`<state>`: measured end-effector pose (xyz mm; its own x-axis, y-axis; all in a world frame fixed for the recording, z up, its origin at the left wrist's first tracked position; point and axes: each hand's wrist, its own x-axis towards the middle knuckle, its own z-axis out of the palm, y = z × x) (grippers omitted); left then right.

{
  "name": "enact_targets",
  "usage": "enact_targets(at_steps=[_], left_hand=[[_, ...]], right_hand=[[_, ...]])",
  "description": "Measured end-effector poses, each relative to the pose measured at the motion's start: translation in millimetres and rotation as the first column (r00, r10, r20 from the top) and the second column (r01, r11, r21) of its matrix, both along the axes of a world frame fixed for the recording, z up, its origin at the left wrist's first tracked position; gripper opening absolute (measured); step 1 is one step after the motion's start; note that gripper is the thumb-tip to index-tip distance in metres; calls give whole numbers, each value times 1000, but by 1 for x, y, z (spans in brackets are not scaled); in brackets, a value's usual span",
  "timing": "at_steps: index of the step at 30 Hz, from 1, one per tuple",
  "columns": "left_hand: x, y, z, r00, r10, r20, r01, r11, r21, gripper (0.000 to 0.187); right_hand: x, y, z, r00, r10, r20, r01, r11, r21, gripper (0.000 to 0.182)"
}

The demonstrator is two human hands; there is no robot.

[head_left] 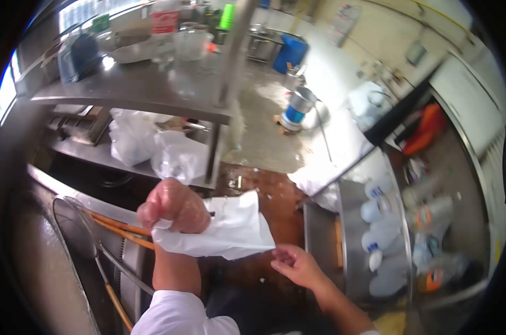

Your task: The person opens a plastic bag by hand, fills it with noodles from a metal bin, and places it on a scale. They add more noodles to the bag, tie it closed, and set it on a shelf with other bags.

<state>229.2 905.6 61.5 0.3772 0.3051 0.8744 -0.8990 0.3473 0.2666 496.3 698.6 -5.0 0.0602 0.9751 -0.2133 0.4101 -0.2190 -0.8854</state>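
My left hand (177,209) is raised at the centre left and closed; it looks reddish, lumpy and shiny. A thin white sheet (236,226), paper or plastic, spreads from under it to the right and covers the wrist. Exactly how these fingers grip the sheet is hidden. My right hand (295,265) is lower and to the right, its fingers curled together at the sheet's right corner. The sheet is stretched between both hands above the reddish floor.
A steel shelf unit (130,92) holds jars, bottles and clear plastic bags (133,137). Wood-handled strainers (77,226) lie on the left. Plastic jugs (378,240) stand on shelving at right. A metal pot (302,100) and a blue barrel (291,53) are farther back.
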Motion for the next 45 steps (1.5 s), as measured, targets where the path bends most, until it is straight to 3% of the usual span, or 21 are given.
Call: enact_targets(at_steps=[1,3,5,7,9,11,14,17,19,21,22,23,25,26,29,31,35,39,41,42,45], left_hand=[[22,-13,3,984,-180,-18,180,983,36,37],[65,-76,7,987,-144,-65,118,945,-305,34],[103,-124,6,932,-358,-62,320,890,-326,29],[137,-185,11,902,-405,-146,308,843,-441,26],[167,-242,10,884,-246,-397,60,903,-426,25],[194,-283,4,767,101,-634,-257,953,-158,18],[217,-325,1,387,738,-553,-639,647,416,12],[226,-345,-1,272,829,-489,-646,534,545,11],[232,-363,-6,321,825,-465,-706,536,463,17],[235,-373,-35,294,528,-796,-819,569,75,27],[227,-365,-80,463,97,-881,-593,773,-227,40],[225,-375,-121,445,-348,-825,-413,738,-534,45],[220,-432,-153,212,-751,-625,-90,622,-778,60],[215,-455,-146,269,-847,-459,168,511,-843,63],[229,-463,-159,487,-622,-613,117,742,-660,62],[235,-447,-147,500,-669,-551,171,699,-694,62],[233,-430,-103,488,-773,-405,257,571,-780,64],[223,-418,-118,463,-773,-433,318,601,-733,61],[224,-406,-160,311,-584,-750,41,796,-604,52],[226,-416,-139,344,-448,-825,-34,872,-488,42],[222,-398,-135,384,-573,-724,116,808,-578,30]], right_hand=[[-2,-15,20,999,-43,-5,43,995,93,51],[6,-52,44,988,-82,131,10,878,478,51],[18,-101,57,983,-129,129,32,820,571,46],[24,-169,53,978,-172,120,50,745,665,41],[25,-237,44,934,-183,-308,267,928,260,32],[30,-293,28,882,-328,-337,414,882,226,25],[44,-357,11,624,-547,-558,696,714,78,26],[51,-398,23,394,-618,-680,799,596,-79,31],[55,-418,20,329,-597,-731,815,571,-100,40],[53,-430,15,292,-588,-754,840,535,-92,40],[54,-436,12,282,-594,-753,843,528,-100,40],[55,-440,7,256,-573,-778,834,537,-122,42],[56,-445,-1,230,-552,-802,824,548,-141,43],[56,-447,-4,295,-616,-731,783,594,-185,42],[57,-456,-20,527,-657,-539,658,717,-229,38],[58,-457,-26,729,-622,-287,590,783,-197,36],[62,-463,-40,664,-674,-326,688,720,-88,32],[63,-473,-41,694,-676,-247,688,724,-46,31],[67,-480,-59,725,-662,-189,677,735,26,34],[67,-482,-62,626,-728,-280,760,650,8,34],[70,-492,-58,360,-840,-407,894,435,-107,34]])
